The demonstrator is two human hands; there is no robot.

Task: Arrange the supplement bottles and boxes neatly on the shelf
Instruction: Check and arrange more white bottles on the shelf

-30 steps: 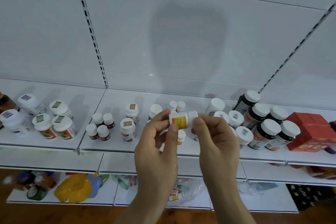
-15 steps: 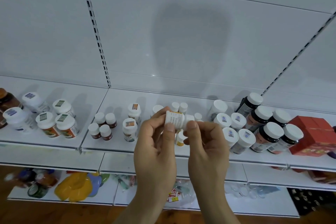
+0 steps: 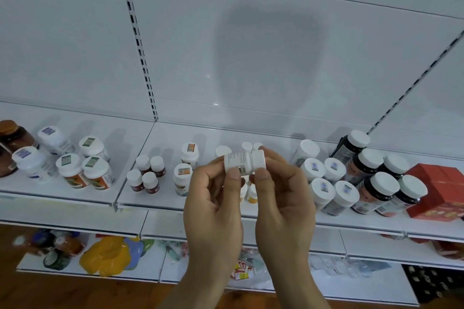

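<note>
A small white bottle (image 3: 242, 162) lies on its side in mid-air in front of the white shelf (image 3: 160, 198), its barcode side facing me. My left hand (image 3: 213, 206) pinches its body between thumb and fingers. My right hand (image 3: 281, 198) grips the white cap end. Behind my hands, two small yellow-labelled bottles (image 3: 251, 194) stand on the shelf, partly hidden. Small brown bottles (image 3: 147, 175) and white-capped bottles (image 3: 184, 178) stand to the left.
Dark bottles with white caps (image 3: 376, 183) and white bottles (image 3: 324, 183) crowd the shelf's right, beside a red box (image 3: 437, 193). Larger white bottles (image 3: 82, 170) stand on the left section. Lower shelves hold yellow packets (image 3: 108, 256) and clear bags.
The bottle has been turned in my fingers: its orange-yellow label faced me before, now the printed text and barcode side does. The camera view shifted slightly.
</note>
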